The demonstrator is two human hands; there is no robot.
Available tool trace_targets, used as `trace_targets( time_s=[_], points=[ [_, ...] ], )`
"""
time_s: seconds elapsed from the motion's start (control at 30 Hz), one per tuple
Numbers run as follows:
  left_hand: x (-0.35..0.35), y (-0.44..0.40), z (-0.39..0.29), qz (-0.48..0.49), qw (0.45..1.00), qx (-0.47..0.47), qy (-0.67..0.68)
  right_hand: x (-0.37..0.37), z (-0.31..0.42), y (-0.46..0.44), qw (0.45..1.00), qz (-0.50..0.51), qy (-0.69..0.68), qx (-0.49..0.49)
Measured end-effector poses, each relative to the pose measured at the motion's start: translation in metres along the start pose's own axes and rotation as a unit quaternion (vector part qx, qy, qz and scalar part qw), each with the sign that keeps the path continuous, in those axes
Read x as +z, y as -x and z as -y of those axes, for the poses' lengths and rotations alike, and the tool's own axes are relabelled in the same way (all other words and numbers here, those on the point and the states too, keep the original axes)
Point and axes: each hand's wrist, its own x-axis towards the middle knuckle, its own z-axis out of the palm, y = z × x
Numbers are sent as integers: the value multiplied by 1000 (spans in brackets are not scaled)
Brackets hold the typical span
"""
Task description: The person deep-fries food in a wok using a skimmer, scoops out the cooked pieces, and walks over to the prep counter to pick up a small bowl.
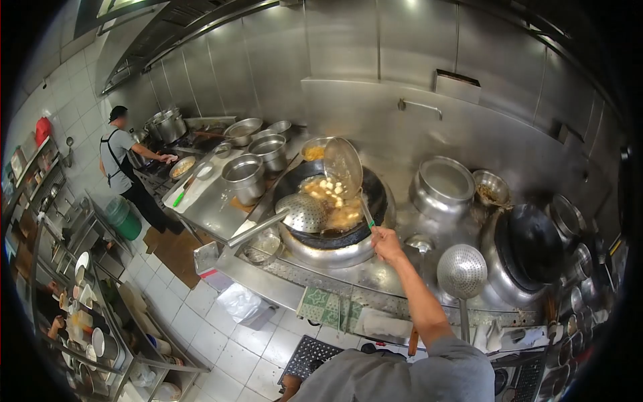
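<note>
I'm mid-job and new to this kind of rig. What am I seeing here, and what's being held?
There's no machine: one head-worn camera looks forward and down at the wearer's workspace. The right hand grips a mesh strainer by its handle, tipped over a wok holding pale chunks in foamy liquid. A perforated ladle rests across the wok's rim. The left hand is out of view. A metal pot stands rightward; a co-worker works at left.

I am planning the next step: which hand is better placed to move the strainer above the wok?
Probably the right hand: it grips the strainer by its handle over the wok, while no left hand shows nearby.
</note>
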Motion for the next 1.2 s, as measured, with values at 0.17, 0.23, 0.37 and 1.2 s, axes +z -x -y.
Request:
trace_targets(
  time_s=[0.17,0.23,0.37,1.2],
  points=[
    [29,-7,-1,-144,975,-124,116,-19,17,-4,998,3,-64,7],
    [33,-9,1,-174,967,-136,125,-31,15,-15,1000,-9,-13,-8],
    [32,-15,15,-78,979,-123,141,-68,-5,-51,999,15,51,-8],
    [40,-15,14,-63,997,38,17,-27,-6,3,964,100,-226,95]
  ],
)
